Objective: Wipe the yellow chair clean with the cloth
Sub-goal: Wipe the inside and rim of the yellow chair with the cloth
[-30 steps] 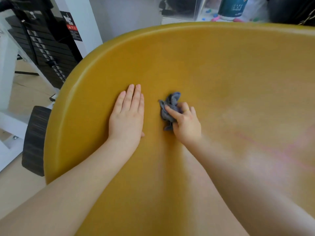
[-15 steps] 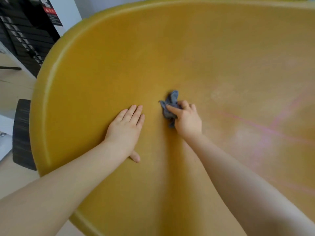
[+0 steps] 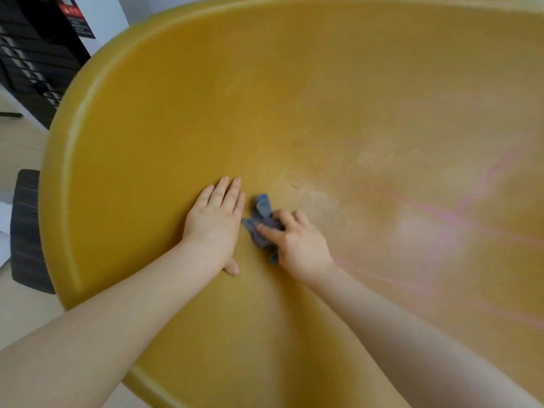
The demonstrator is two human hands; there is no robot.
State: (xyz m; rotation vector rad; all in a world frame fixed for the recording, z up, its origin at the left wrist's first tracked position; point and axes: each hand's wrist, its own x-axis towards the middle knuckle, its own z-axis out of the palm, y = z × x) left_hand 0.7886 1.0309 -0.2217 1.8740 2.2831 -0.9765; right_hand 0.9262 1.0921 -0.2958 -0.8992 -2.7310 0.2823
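The right hand [image 3: 297, 245] grips a small grey cloth [image 3: 262, 222], bunched into a wad under curled fingers [image 3: 269, 231], and presses it against the seat of the yellow chair [image 3: 294, 98]. The left hand [image 3: 215, 222] lies flat on the seat just to the left of the cloth, fingers straight and together, thumb tucked back toward the wrist; it holds nothing and appears to be bracing the chair.

The main risk I see is coverage. The cloth is crumpled so tightly that only a little of it pokes out ahead of and below the fingers, so each stroke would clean a narrow strip. Well to the right of the fingers the seat carries pale smudges [image 3: 412, 228] and faint pink streaks [image 3: 441, 213]; with so small a contact patch, those could easily be missed or only smeared about.

A second risk is the two hands getting in each other's way. The cloth sits almost against the left hand's edge, so a stroke to the left would run into it, and the patch beneath that palm cannot be wiped until the hand is lifted.

Third, the chair could shift. A dark wheel-like part [image 3: 26, 231] shows beyond the left rim, so the chair may roll or swivel; a hard push to the right might slide it away if the bracing hand eases off.

Lastly, the knuckles could drag on the plastic if the wad slips out from under them.
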